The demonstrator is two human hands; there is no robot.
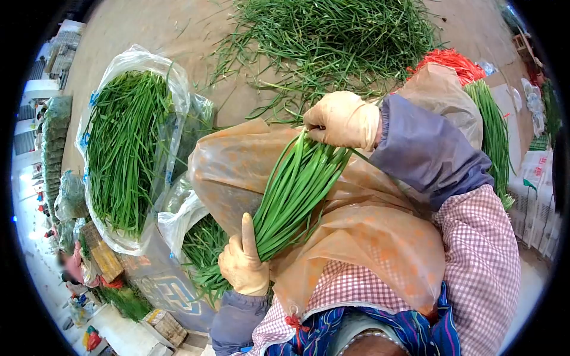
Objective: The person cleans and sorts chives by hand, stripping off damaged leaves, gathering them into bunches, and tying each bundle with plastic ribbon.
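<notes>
A bunch of long green garlic chives lies slantwise across my lap, its pale ends at the upper right. My gloved right hand grips it near those ends, fingers curled under. Lower down, my gloved left hand is closed around the leafy part, with one finger pointing up along the side. Beneath the bunch, a translucent brown plastic apron covers my lap. Loose chives in an open bag trail beside my left hand.
A big heap of chives spreads on the floor ahead. To the left stands a clear plastic bag packed with chives. Red ties and another chive bundle lie at the right. A person is at the far left.
</notes>
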